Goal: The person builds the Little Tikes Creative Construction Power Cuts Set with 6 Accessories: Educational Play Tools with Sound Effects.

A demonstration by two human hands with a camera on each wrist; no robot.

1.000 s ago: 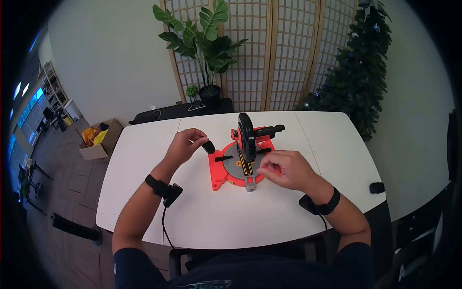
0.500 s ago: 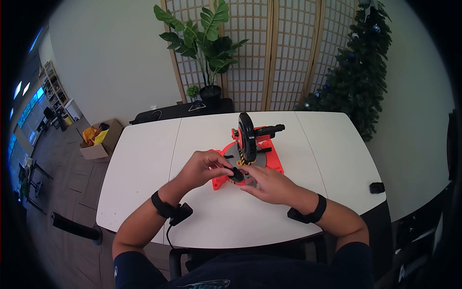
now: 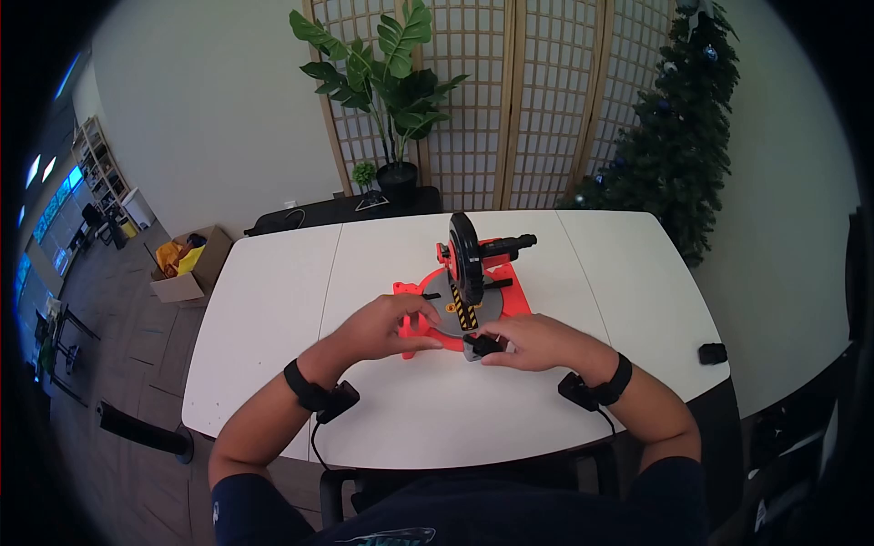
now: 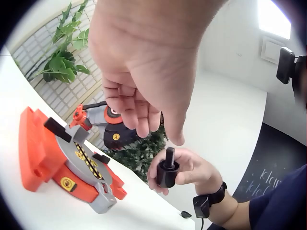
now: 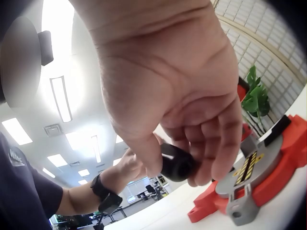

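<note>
My right hand (image 3: 537,341) pinches a small black knob (image 4: 167,176) with a narrow stem between thumb and fingers. The stem points toward my left hand in the left wrist view. The knob sits close to the grey front bracket (image 5: 242,211) of a toy miter saw (image 3: 517,305), and overlaps it in the head view. My left hand (image 3: 378,326) is over the left front of the saw's red base, fingers loosely bent and apart, holding nothing. The saw's black guard and blade part (image 3: 465,259) is raised above the grey round turntable with its yellow-and-black striped strip.
The saw stands on a white table (image 3: 273,300). A small black object (image 3: 713,354) lies at the table's right edge. Behind are a potted plant (image 3: 398,177), a folding screen and a decorated tree (image 3: 674,136). An open cardboard box (image 3: 196,273) stands on the floor at left.
The black knob passed from my left hand to my right in front of the saw. My left hand came down and right, let go and drew back slightly. The saw stayed put.
</note>
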